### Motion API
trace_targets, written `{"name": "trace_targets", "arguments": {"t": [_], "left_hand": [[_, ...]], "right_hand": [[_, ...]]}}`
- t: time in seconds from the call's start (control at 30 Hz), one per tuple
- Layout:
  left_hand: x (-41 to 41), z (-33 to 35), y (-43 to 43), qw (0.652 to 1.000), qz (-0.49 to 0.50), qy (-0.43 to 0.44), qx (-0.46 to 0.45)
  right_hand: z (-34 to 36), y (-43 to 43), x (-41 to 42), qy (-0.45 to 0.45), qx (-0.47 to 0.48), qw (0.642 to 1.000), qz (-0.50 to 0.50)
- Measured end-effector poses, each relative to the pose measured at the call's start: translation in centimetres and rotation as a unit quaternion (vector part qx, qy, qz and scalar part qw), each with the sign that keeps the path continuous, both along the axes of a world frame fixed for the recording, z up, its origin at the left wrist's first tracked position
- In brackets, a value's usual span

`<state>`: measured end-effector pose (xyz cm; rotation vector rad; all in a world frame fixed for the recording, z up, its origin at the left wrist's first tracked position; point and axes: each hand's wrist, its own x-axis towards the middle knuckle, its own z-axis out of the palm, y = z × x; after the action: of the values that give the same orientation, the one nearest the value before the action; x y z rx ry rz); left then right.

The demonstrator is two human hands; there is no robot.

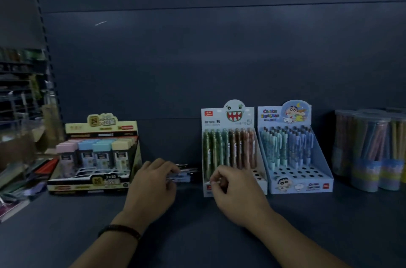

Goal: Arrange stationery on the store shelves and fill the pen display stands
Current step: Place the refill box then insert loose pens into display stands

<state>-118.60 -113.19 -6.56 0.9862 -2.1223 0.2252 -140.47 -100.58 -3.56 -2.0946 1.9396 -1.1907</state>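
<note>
On the dark shelf my left hand [153,176] grips a bundle of pens [183,172] that lie sideways, their ends pointing right. My right hand [230,184] is curled in front of the monster-face pen stand [232,118], and seems to pinch a small thing at its fingertips; what it is stays unclear. That stand holds green and brown pens, with empty holes in its front right rows. Beside it on the right stands a blue cartoon pen stand [325,180], its back rows filled with blue pens and its front holes empty.
A yellow display box of pastel lead cases [96,153] sits left of my hands. Clear tubs of pencils [371,149] stand at the far right. Notebooks and packets [19,180] pile at the left edge. A dark back panel closes the shelf behind.
</note>
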Motion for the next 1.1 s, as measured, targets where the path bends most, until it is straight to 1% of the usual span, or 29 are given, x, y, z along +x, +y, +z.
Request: {"name": "trace_targets", "arguments": {"t": [0.17, 0.33, 0.53, 0.63, 0.73, 0.83, 0.93, 1.1], "left_hand": [[-0.6, -0.4, 0.0, 0.997, 0.021, -0.060, 0.050], [-0.6, -0.8, 0.0, 0.996, 0.052, -0.049, 0.057], [-0.7, -0.9, 0.2, 0.996, 0.051, -0.053, 0.057], [-0.7, -0.9, 0.3, 0.998, 0.016, -0.031, 0.057], [-0.5, -0.1, 0.8, 0.998, -0.048, 0.002, 0.041], [-0.7, 0.7, 1.4, 0.995, -0.100, 0.011, 0.018], [-1.0, 0.8, 1.8, 0.991, -0.131, 0.020, -0.016], [-1.7, 1.2, 2.8, 0.980, -0.179, 0.060, -0.061]], "right_hand": [[-0.9, 0.1, 0.0, 0.007, 0.016, 1.000, -0.008], [-0.9, 0.4, 0.3, 0.030, 0.022, 0.999, -0.009], [-0.9, 0.4, 0.2, 0.036, 0.020, 0.999, -0.015], [-1.1, 0.3, 0.1, 0.040, 0.013, 0.999, -0.018], [-1.1, 0.2, 0.1, 0.021, -0.010, 1.000, 0.001], [-1.3, 0.0, 0.0, 0.008, -0.034, 0.999, 0.019], [-1.5, -0.1, 0.1, 0.009, -0.051, 0.998, 0.028], [-1.3, -0.1, 0.0, -0.010, -0.112, 0.992, 0.060]]}}
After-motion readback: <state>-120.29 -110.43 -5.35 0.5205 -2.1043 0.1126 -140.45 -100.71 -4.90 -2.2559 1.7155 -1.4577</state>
